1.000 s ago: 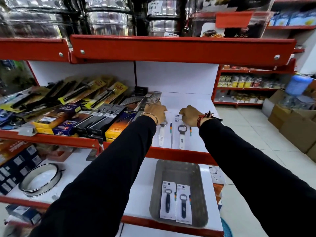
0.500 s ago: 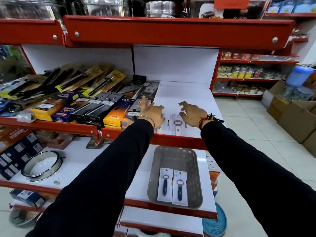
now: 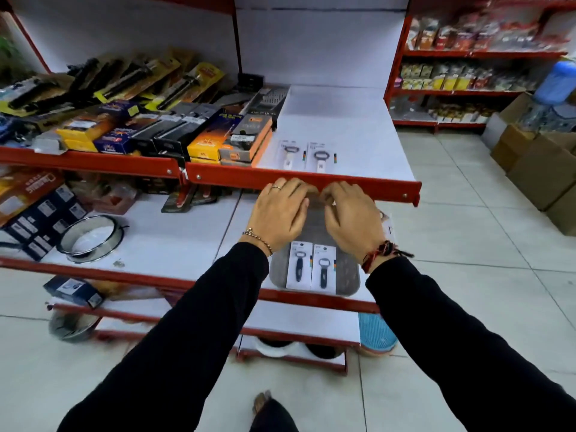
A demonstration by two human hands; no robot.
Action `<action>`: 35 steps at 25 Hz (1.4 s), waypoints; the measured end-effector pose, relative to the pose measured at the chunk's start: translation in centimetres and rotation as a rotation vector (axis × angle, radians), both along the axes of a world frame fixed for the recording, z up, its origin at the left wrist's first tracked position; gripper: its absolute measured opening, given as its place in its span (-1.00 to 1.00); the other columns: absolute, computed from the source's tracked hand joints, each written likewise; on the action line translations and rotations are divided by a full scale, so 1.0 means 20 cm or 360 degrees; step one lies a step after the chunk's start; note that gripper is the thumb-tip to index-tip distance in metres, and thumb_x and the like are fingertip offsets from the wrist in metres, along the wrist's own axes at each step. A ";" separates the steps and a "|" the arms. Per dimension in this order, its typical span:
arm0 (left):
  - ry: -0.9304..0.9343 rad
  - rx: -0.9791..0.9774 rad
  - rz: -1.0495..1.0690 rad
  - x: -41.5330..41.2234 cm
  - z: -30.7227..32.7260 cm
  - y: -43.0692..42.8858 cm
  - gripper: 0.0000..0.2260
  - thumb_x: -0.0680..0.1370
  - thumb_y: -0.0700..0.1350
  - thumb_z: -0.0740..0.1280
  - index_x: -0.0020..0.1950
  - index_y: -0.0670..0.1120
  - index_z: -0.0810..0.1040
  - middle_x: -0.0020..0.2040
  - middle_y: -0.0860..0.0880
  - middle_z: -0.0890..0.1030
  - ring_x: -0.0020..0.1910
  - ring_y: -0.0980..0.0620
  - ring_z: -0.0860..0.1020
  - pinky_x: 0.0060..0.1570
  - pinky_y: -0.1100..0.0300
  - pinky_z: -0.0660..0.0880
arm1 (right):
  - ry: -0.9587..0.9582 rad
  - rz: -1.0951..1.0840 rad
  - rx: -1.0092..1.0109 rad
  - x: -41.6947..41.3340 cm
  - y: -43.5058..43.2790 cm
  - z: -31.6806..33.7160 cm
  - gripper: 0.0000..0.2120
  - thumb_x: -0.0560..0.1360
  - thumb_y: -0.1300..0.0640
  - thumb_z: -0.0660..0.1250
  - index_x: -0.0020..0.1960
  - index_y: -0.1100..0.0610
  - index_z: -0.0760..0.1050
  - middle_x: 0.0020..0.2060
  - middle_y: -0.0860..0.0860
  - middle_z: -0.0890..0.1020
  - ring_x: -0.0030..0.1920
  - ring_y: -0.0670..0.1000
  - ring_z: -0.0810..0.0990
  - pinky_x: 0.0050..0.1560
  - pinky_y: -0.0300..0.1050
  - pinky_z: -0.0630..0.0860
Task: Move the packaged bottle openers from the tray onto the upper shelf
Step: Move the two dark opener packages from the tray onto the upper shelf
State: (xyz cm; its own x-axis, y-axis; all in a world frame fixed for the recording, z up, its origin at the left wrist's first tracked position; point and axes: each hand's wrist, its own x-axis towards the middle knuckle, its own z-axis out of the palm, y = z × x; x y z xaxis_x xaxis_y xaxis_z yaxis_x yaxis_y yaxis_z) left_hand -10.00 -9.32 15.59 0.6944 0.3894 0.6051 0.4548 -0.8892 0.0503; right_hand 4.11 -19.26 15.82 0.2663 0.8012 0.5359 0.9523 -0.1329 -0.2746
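Observation:
Two packaged bottle openers with white handles (image 3: 307, 154) lie side by side near the front of the upper shelf (image 3: 358, 145). On the shelf below stands a grey metal tray (image 3: 349, 275) holding two packaged bottle openers with dark handles (image 3: 311, 265). My left hand (image 3: 279, 210) and my right hand (image 3: 350, 215) hover close together over the far part of the tray, just below the upper shelf's red front edge. Fingers on both are curled downward and nothing shows in either hand.
Boxed and carded kitchen tools (image 3: 149, 120) crowd the upper shelf's left side. A round metal ring mould (image 3: 90, 238) and dark boxes (image 3: 40, 219) sit left on the lower shelf. Cardboard boxes (image 3: 536, 163) stand on the tiled floor to the right, before another red rack (image 3: 467, 73).
Both hands have left the white-handled openers on the upper shelf and dropped to the tray. The camera has tilted downward.

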 end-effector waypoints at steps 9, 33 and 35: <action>0.0568 -0.0569 0.0184 0.07 -0.50 0.05 -0.66 0.57 -0.13 0.20 0.34 -0.01 0.50 0.25 -0.03 0.56 0.21 -0.07 0.50 0.19 0.08 0.47 | 0.0187 -0.0195 -0.0636 0.09 0.05 -0.55 -0.77 0.50 0.15 0.21 0.07 0.11 0.59 0.04 0.08 0.66 0.06 0.16 0.60 0.00 0.00 0.53; 0.0942 -0.1170 0.0310 0.47 -0.80 0.45 -0.70 0.58 -0.21 0.18 0.27 -0.09 0.55 0.25 -0.20 0.61 0.25 -0.23 0.54 0.29 -0.01 0.51 | 0.0632 -0.0041 -0.1059 0.41 0.40 -0.79 -0.67 0.58 0.22 0.11 0.29 0.23 0.48 0.14 0.29 0.62 0.04 0.29 0.66 0.09 0.07 0.62; 0.0854 -0.1130 0.0307 0.43 -0.72 0.39 -0.70 0.60 -0.23 0.17 0.28 -0.11 0.55 0.18 -0.22 0.65 0.21 -0.25 0.57 0.23 0.01 0.53 | 0.0536 -0.0036 -0.1001 0.37 0.33 -0.73 -0.68 0.58 0.27 0.10 0.28 0.25 0.46 0.04 0.31 0.64 -0.03 0.30 0.67 -0.08 0.01 0.59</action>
